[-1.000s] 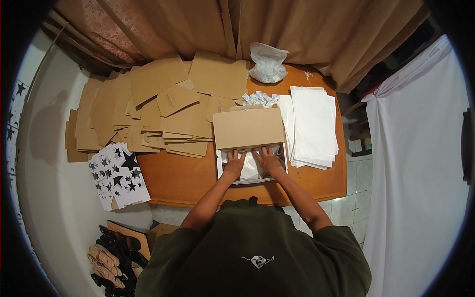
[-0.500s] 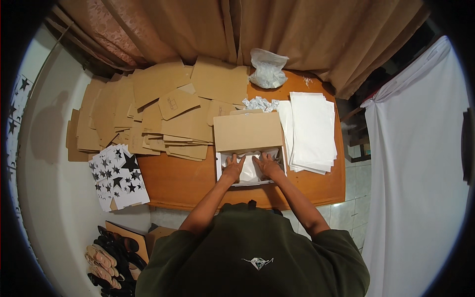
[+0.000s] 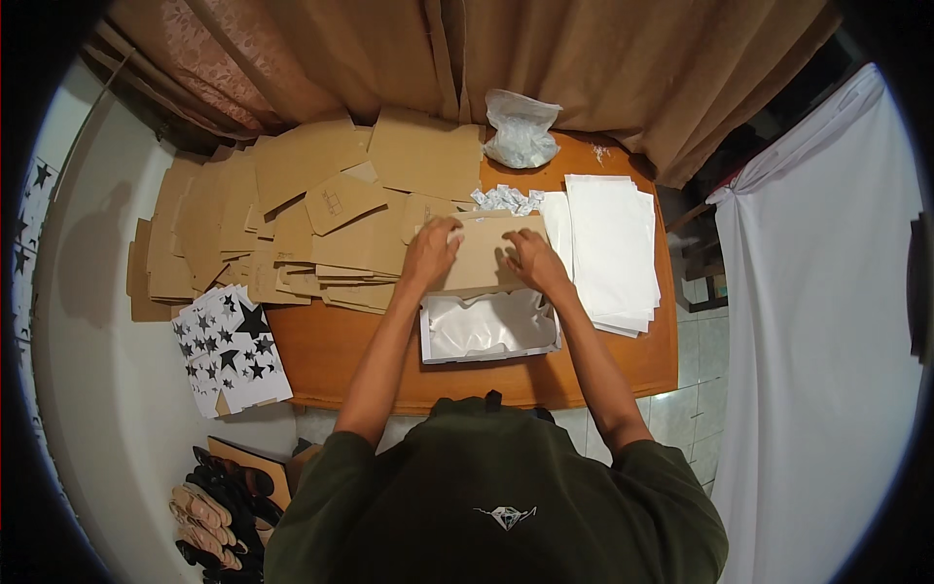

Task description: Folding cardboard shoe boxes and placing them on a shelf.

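Note:
In front of me is a shallow white box [image 3: 491, 352] lined with crinkled white paper [image 3: 486, 323]. Its brown cardboard lid [image 3: 484, 268] lies folded back on the far side. My left hand [image 3: 434, 251] is over the lid's left part, fingers bent and apart with nothing visible in them. Over the right part is my right hand [image 3: 534, 261], its fingers spread and slightly curled, casting a shadow on the cardboard. Whether the fingertips touch the lid is hard to see.
Flat brown cardboard pieces [image 3: 311, 156] are heaped at the left on the wooden table [image 3: 341, 355]. White paper sheets [image 3: 613, 253] are stacked at right. Small white packets [image 3: 508, 200] and a plastic bag [image 3: 522, 136] stand behind. Star-printed card [image 3: 232, 350] overhangs the left edge; shoes [image 3: 209, 516] are below.
Both hands have come up out of the box and moved away from me, over the folded-back lid. The lining paper inside is now uncovered to view.

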Demonstrator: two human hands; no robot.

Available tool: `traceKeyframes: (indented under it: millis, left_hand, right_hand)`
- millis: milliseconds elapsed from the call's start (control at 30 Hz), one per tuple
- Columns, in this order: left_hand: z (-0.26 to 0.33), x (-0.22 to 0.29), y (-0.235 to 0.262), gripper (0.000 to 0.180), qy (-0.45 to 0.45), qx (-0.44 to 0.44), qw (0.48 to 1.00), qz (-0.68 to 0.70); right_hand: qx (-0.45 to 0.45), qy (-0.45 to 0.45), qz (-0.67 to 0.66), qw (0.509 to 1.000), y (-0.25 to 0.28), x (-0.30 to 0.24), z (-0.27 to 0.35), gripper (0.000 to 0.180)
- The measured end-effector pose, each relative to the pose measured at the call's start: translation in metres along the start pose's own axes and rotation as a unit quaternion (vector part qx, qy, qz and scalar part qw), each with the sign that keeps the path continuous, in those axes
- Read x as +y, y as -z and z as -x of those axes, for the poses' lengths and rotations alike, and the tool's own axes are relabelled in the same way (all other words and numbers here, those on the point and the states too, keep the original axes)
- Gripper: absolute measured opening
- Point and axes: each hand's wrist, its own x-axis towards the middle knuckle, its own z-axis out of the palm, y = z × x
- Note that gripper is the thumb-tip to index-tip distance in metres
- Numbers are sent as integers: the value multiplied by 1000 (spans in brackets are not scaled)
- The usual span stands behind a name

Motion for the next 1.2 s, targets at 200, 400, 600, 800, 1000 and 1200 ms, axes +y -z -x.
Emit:
traceKeyframes:
  millis: [200,400,600,800,1000,1200]
  left_hand:
    - [-31,-28,-7,57,-32,15,984,-172]
    - [-30,-22,-10,70,86,-157,955,-236]
    - [-1,-50,2,66,85,-127,970,-190]
    - [19,-29,12,59,133,-164,964,-164]
    - [-23,-15,-6,48,34,-43,988,-147]
    - [-98,-23,-56,37,30,-95,993,-55]
  right_hand:
    - [52,23,114,992,-15,22,-28,53]
    - [-26,-189,75,979,-37,37,-15,73]
    - [-20,-147,50,988,-34,4,5,63]
    - [-46,-135,17,990,-24,0,30,52]
    - [95,-91,-61,989,-18,48,-5,35]
    - [16,-76,-75,994,-24,78,-66,30]
